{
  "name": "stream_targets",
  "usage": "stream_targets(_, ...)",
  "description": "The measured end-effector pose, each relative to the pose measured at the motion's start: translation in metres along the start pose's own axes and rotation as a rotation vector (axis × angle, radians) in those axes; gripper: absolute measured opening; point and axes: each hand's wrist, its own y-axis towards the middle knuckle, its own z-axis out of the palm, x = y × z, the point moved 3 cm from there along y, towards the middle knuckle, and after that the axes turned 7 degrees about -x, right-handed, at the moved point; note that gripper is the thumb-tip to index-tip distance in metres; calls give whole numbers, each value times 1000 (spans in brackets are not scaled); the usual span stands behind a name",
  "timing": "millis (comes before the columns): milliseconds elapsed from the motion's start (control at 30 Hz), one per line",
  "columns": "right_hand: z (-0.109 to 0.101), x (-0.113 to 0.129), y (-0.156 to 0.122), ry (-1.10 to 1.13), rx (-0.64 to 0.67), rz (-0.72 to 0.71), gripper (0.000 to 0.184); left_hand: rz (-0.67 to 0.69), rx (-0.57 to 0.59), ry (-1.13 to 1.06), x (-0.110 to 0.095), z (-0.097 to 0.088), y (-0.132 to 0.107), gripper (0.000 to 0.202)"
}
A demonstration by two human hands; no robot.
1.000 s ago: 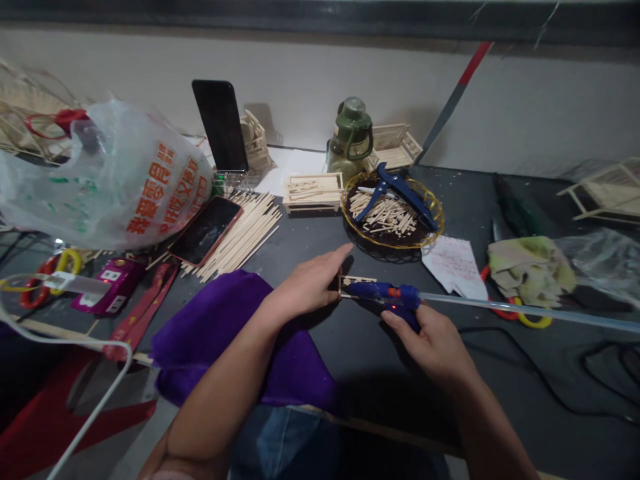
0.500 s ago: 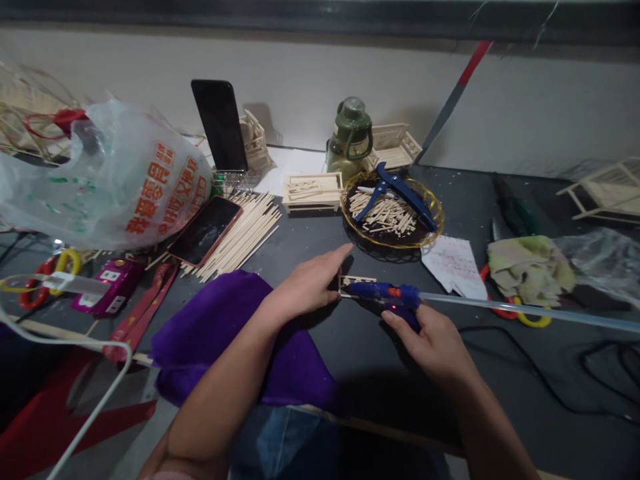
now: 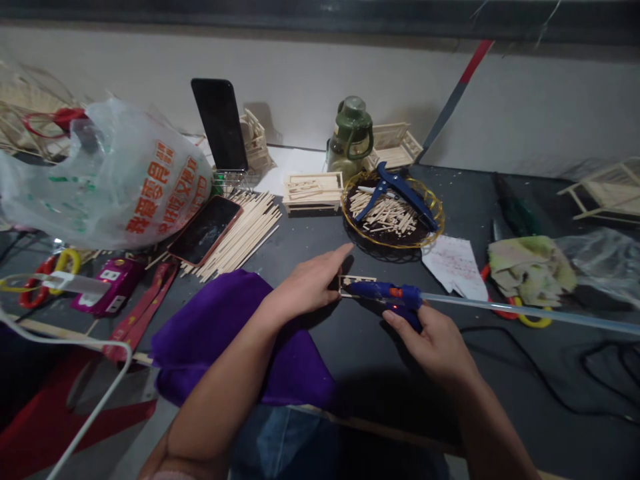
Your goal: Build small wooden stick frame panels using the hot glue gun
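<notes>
My right hand is wrapped round the handle of a blue hot glue gun, whose small red light is lit. A long clear glue stick runs out of its back to the right. The nozzle lies over a small wooden stick frame flat on the table, covering part of it. At the frame's left end my left hand steadies it between thumb and fingers, with the index finger stretched forward. A purple cloth lies beneath my left forearm.
Beyond my hands stands a yellow-rimmed basket with short stick pieces and a blue cutter. Wooden sticks and a phone lie left, by a plastic bag. A crumpled cloth and black cable are right.
</notes>
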Motion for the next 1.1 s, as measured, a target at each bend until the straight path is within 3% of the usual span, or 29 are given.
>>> stream_targets(1100,2,-2,0,0,-12,8,43,39,-30,19,1,3,-1,82)
